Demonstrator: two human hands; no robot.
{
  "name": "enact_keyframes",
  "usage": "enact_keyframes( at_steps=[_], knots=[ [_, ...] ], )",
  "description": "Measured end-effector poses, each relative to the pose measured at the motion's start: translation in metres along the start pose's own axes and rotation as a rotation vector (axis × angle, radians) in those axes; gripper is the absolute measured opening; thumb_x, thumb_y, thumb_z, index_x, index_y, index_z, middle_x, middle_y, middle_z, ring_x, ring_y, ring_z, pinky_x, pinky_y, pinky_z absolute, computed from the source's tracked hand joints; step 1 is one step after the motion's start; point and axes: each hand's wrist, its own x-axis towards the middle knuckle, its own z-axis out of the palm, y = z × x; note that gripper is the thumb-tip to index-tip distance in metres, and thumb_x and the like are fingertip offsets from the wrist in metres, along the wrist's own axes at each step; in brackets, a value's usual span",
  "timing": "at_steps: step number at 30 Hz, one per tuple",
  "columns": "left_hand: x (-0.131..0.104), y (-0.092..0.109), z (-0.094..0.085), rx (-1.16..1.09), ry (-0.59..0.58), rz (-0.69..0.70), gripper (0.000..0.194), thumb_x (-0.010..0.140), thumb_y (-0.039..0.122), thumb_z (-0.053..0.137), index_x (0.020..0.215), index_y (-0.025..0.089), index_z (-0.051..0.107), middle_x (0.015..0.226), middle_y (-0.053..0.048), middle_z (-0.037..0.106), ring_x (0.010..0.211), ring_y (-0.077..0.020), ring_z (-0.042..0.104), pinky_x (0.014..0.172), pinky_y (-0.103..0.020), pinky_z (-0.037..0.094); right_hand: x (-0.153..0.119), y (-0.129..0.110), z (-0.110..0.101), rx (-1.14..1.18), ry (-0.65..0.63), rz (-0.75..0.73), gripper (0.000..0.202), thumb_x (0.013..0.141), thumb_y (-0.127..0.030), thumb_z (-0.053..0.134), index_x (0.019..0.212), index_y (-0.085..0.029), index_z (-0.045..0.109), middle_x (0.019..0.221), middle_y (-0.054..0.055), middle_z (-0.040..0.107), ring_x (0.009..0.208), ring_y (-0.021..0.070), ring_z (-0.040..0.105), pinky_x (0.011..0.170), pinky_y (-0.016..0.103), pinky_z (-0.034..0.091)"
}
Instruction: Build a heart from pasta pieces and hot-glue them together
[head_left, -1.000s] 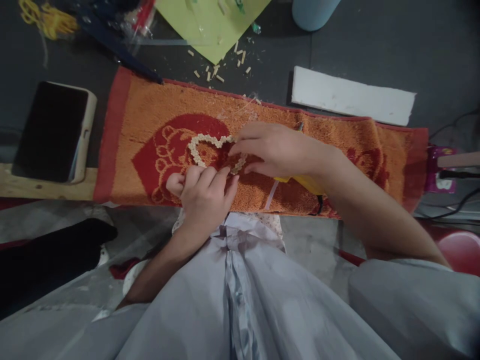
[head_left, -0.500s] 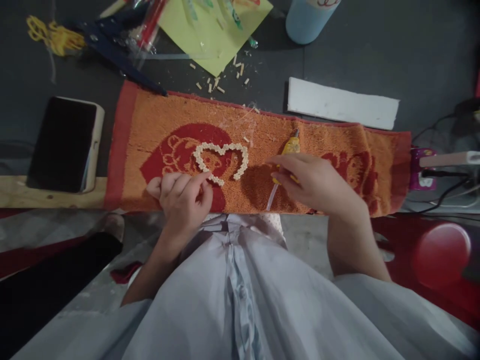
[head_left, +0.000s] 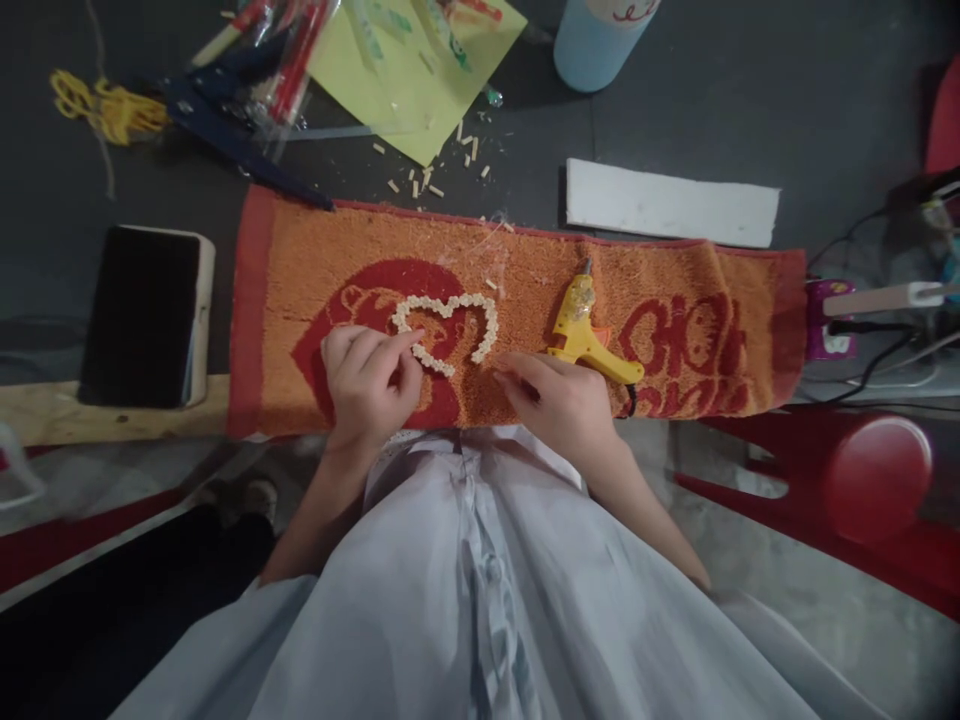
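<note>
A heart-shaped outline (head_left: 491, 318) built from small pale pieces lies on an orange and red towel (head_left: 525, 240), with a gap at its lower point. My left hand (head_left: 373, 380) is curled at the heart's lower left side, its thumb and index finger gripping that edge. Close to the right end of the gap, my right hand (head_left: 562, 400) has loosely bent fingers a little apart, and no object shows in them. A yellow glue gun (head_left: 576, 310) lies on the towel just beyond the right hand, nozzle pointing away from me.
At left lies a dark-screened phone (head_left: 139, 315). Navy-handled cutters (head_left: 225, 135), yellow cord (head_left: 124, 110) and a yellow-green sheet (head_left: 420, 110) sit at the back, with scattered pale bits (head_left: 427, 180). A white strip (head_left: 671, 203) and a blue-filled bottle (head_left: 596, 50) stand beyond the towel.
My right hand has let go of the glue gun, which now rests on the towel, and has moved left toward the heart. The left hand stays at the heart's left side.
</note>
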Motion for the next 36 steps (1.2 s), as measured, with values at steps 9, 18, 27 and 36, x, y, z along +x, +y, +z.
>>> enact_keyframes(
  at_steps=[9,18,27,36],
  knots=[
    [0.002,0.001,-0.003,-0.027,-0.020,-0.042,0.024,0.089,0.019,0.053,0.097,0.026,0.075,0.070,-0.003,0.063,0.077,-0.0201,0.057,0.086,-0.041,0.047,0.008,0.000,0.011,-0.101,0.031,-0.024,0.030,0.098,-0.026,0.050,0.104,-0.027,0.079,0.069,0.001,0.071,0.064,0.0138,0.062,0.052,0.027,0.029],
    [0.003,-0.001,-0.004,-0.063,0.010,-0.049,0.023,0.089,0.018,0.053,0.094,0.024,0.075,0.068,-0.002,0.061,0.073,-0.0188,0.055,0.084,-0.039,0.047,0.011,0.004,0.015,-0.009,0.072,0.011,0.028,0.100,-0.031,0.052,0.106,-0.023,0.078,0.081,0.003,0.077,0.071,0.0151,0.067,0.057,0.026,0.036],
    [0.001,0.015,-0.002,0.052,-0.015,0.050,0.016,0.083,0.026,0.067,0.097,0.027,0.075,0.079,-0.005,0.065,0.092,-0.0252,0.058,0.088,-0.044,0.042,0.012,0.007,0.007,-0.069,0.060,0.020,0.028,0.097,-0.027,0.051,0.107,-0.022,0.076,0.083,0.005,0.075,0.072,0.0175,0.064,0.057,0.029,0.035],
    [0.005,0.044,0.011,0.116,-0.145,0.059,0.010,0.085,0.030,0.068,0.092,0.025,0.073,0.105,-0.010,0.067,0.110,-0.0315,0.054,0.094,-0.051,0.034,0.054,0.018,-0.026,-0.146,-0.202,-0.321,0.034,0.095,-0.015,0.044,0.109,-0.021,0.074,0.089,0.007,0.066,0.079,0.0187,0.053,0.060,0.030,0.026]
  ],
)
